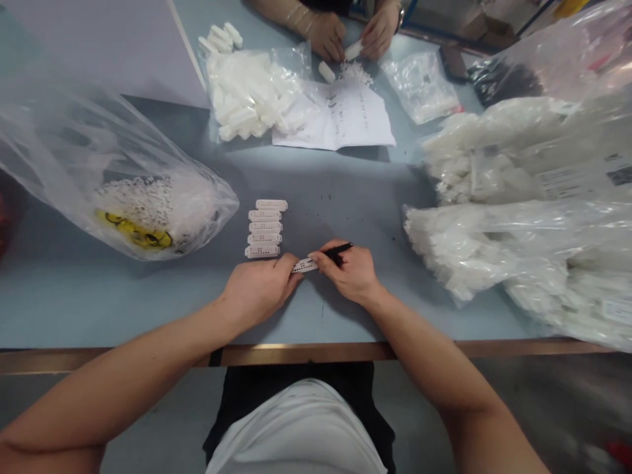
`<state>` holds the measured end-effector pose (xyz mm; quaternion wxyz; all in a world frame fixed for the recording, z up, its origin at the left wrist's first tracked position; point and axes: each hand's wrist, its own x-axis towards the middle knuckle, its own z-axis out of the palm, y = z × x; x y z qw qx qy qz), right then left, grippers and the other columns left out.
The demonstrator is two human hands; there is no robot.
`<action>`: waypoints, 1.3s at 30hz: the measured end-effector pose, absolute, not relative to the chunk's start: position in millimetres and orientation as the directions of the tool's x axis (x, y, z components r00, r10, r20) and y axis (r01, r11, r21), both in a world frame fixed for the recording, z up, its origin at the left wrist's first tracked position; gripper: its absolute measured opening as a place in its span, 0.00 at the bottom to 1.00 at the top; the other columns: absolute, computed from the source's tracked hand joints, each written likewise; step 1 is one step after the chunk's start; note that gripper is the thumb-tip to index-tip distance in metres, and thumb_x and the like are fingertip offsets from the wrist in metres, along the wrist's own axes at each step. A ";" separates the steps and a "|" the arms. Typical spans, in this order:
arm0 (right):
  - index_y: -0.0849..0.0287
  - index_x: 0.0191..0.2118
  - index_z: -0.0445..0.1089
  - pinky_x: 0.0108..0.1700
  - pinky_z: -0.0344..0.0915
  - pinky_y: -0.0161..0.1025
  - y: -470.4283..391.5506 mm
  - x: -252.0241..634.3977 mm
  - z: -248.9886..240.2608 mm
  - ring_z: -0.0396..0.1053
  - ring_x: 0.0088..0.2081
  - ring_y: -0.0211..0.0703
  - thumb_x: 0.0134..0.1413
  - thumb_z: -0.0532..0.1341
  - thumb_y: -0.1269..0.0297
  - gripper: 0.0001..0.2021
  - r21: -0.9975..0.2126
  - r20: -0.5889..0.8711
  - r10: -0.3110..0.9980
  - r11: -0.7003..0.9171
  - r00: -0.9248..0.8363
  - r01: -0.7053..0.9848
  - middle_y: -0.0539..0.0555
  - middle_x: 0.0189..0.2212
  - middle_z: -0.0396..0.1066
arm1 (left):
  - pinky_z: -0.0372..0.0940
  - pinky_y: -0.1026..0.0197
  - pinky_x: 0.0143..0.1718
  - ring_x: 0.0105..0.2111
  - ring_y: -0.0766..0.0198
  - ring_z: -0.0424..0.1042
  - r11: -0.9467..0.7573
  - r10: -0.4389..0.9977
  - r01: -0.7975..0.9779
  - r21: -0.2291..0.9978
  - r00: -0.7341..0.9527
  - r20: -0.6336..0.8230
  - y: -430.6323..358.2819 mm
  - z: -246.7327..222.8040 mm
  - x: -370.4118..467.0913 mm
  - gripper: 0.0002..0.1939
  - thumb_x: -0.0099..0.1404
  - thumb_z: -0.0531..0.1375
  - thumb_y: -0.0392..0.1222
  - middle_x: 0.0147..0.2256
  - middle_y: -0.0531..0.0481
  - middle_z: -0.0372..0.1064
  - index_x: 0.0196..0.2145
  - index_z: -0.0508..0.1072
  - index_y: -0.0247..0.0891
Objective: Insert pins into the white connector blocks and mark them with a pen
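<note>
My left hand [261,289] is closed on the left end of a small white plastic strip [305,265] with rows of dark holes or marks. My right hand [353,273] grips a thin black pen-like tool [340,250], its fingertips at the strip's right end. The tool's tip is hidden by the fingers. Left of the strip, several similar white strips [264,227] lie in a neat column on the table [316,184]. The strip between my hands is slightly tilted.
A clear bag of small white parts [172,204], with something yellow inside, stands at left. Bulky bags of white parts [494,243] fill the right side. Across the table are a bag of white pieces [247,92], a paper sheet [340,118] and another person's hands [328,36].
</note>
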<state>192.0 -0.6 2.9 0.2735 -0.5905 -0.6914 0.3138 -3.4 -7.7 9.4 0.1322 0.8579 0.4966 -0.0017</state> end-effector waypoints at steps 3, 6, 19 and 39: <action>0.57 0.29 0.73 0.28 0.60 0.32 -0.5 191.8 3.1 0.68 0.24 0.36 0.56 0.58 0.50 0.16 -0.775 0.004 0.989 0.098 -0.150 0.625 0.49 0.23 0.72 | 0.58 0.61 0.22 0.26 0.56 0.73 -0.475 0.849 0.853 0.216 0.509 -0.141 -7.5 10.4 -3.2 0.18 0.69 0.47 0.52 0.27 0.46 0.73 0.41 0.70 0.39; 0.58 0.29 0.74 0.28 0.61 0.31 -1.3 191.7 4.0 0.69 0.25 0.36 0.56 0.58 0.50 0.17 -0.809 0.015 0.989 0.099 -0.147 0.580 0.49 0.23 0.73 | 0.57 0.61 0.22 0.26 0.55 0.73 -0.473 0.849 0.856 0.209 0.506 -0.152 -7.3 11.7 -3.0 0.18 0.69 0.47 0.52 0.27 0.47 0.74 0.40 0.70 0.39; 0.57 0.31 0.74 0.27 0.59 0.31 -1.2 190.8 1.8 0.68 0.25 0.36 0.56 0.58 0.51 0.15 -0.769 0.014 0.986 0.115 -0.164 0.628 0.50 0.24 0.73 | 0.54 0.62 0.20 0.24 0.55 0.73 -0.497 0.850 0.845 0.195 0.520 -0.083 -8.7 7.9 -3.3 0.17 0.68 0.48 0.52 0.26 0.49 0.73 0.39 0.70 0.39; 0.57 0.32 0.74 0.33 0.61 0.32 -1.3 191.4 -0.3 0.71 0.29 0.37 0.59 0.58 0.54 0.13 -0.750 0.068 0.969 0.206 -0.237 0.629 0.50 0.27 0.74 | 0.54 0.62 0.20 0.25 0.56 0.73 -0.485 0.853 0.855 0.187 0.509 -0.114 -8.3 7.7 -3.3 0.18 0.69 0.47 0.53 0.26 0.48 0.73 0.40 0.70 0.39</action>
